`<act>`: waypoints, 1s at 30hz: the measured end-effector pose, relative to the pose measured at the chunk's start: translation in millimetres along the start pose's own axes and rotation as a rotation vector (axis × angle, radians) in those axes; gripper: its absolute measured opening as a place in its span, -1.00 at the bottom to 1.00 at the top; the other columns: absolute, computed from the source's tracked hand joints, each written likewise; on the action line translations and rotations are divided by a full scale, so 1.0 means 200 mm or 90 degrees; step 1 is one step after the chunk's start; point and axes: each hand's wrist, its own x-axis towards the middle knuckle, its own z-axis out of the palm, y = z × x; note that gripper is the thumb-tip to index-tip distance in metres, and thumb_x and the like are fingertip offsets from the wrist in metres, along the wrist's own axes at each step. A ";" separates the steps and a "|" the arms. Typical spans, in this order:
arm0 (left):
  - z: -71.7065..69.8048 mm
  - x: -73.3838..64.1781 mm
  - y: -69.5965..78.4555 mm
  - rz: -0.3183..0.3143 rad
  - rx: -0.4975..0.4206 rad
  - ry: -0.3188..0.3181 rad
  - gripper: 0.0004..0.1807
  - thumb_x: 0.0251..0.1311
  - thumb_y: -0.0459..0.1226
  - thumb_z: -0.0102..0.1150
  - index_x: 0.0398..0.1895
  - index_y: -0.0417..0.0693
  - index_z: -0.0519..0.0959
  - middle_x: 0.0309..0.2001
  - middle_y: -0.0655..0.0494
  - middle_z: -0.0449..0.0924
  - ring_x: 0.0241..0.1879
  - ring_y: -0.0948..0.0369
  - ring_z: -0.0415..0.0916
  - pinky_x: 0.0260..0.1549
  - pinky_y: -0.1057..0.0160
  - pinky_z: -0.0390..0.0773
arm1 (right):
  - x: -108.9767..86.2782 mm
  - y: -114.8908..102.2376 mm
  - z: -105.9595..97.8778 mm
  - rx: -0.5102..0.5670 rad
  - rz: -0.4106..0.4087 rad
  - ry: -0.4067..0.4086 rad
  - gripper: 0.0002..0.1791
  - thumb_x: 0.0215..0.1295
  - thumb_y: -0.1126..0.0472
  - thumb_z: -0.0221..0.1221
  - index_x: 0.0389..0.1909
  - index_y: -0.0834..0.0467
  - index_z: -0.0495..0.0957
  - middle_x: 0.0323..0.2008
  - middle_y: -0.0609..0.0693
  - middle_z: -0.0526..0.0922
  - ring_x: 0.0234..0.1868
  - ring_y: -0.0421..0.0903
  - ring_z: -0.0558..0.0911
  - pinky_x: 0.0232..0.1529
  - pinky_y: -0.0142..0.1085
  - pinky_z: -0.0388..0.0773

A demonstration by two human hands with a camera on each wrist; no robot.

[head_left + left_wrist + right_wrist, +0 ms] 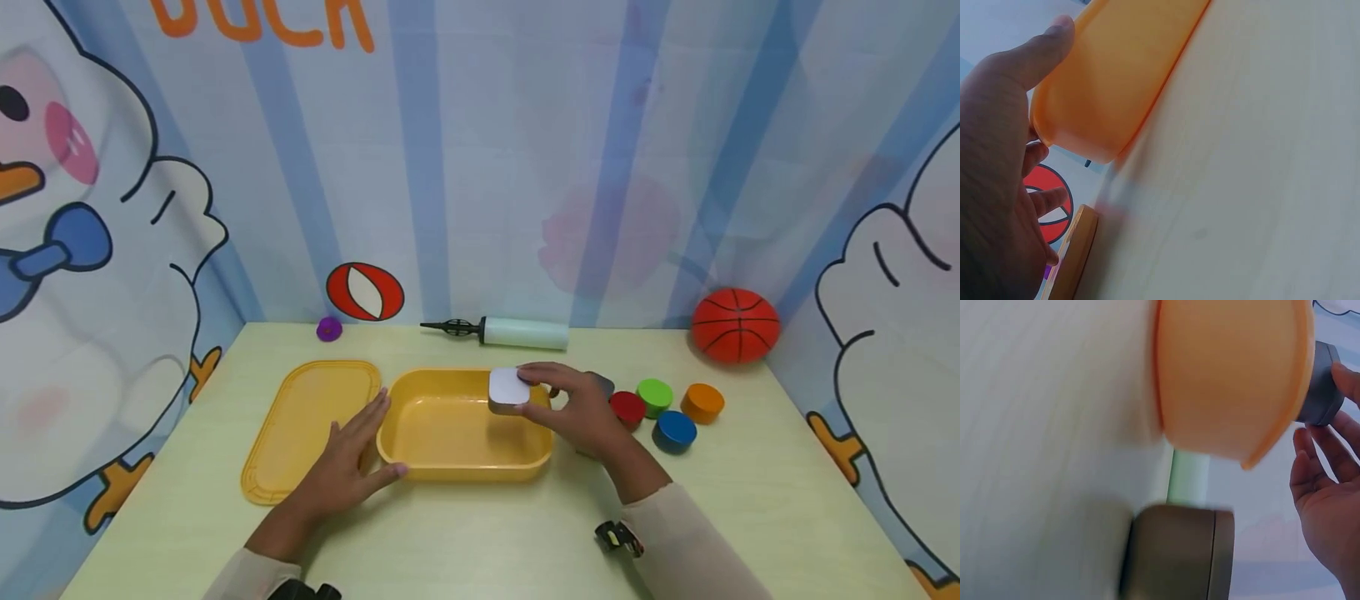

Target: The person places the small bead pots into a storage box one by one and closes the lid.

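Note:
My right hand (577, 408) pinches a small rounded-square box (510, 388) with a pale top and grey sides between thumb and fingers. It holds the box over the right part of a yellow tub (465, 472). In the right wrist view the box (1322, 384) appears dark grey, just beyond the tub's rim (1300, 394). My left hand (341, 458) rests against the tub's left end, fingers extended and thumb at the front corner. The left wrist view has the thumb lying along the tub's wall (1110, 81). Inside, the visible tub floor is bare.
Left of the tub lies a yellow lid (300, 425). Another grey box (1179, 550) stands near my right hand, beside red (627, 408), green (655, 397), blue (674, 432) and orange (702, 403) round pieces. Behind are a hand pump (525, 332), a basketball (736, 326) and a purple piece (328, 328).

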 end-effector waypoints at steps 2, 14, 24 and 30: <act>0.00 0.00 0.00 0.000 -0.001 0.000 0.13 0.30 0.08 0.50 0.78 -0.08 0.10 0.79 -0.09 0.05 0.72 -0.31 0.07 0.40 -0.83 -0.18 | 0.01 -0.02 0.03 0.011 -0.023 -0.006 -0.44 0.29 0.21 0.56 0.32 0.08 0.74 0.33 0.08 0.76 0.14 0.13 0.72 0.02 -0.07 0.74; 0.00 0.00 0.02 -0.009 -0.001 -0.005 0.13 0.31 0.10 0.50 0.79 -0.05 0.10 0.79 -0.07 0.04 0.73 -0.30 0.06 0.42 -0.81 -0.19 | 0.08 -0.11 0.18 0.095 0.032 -0.044 -0.45 0.31 0.28 0.54 0.32 0.16 0.72 0.22 0.18 0.79 0.04 0.13 0.80 0.07 -0.01 0.82; 0.00 0.01 0.01 -0.022 -0.002 -0.012 0.12 0.33 0.11 0.47 0.80 -0.01 0.09 0.80 -0.02 0.01 0.74 -0.27 0.05 0.44 -0.80 -0.20 | 0.15 -0.14 0.29 0.103 0.053 -0.085 -0.44 0.26 0.29 0.57 0.30 0.17 0.74 0.19 0.17 0.81 -0.01 0.05 0.84 0.02 -0.24 0.83; 0.00 0.01 0.00 -0.019 0.000 -0.013 0.11 0.34 0.11 0.46 0.80 0.02 0.08 0.80 -0.02 0.00 0.74 -0.27 0.05 0.43 -0.81 -0.18 | 0.20 -0.17 0.36 0.078 0.121 -0.102 -0.47 0.22 0.22 0.61 0.24 0.09 0.79 0.16 0.08 0.83 -0.09 -0.08 0.81 -0.11 -0.29 0.78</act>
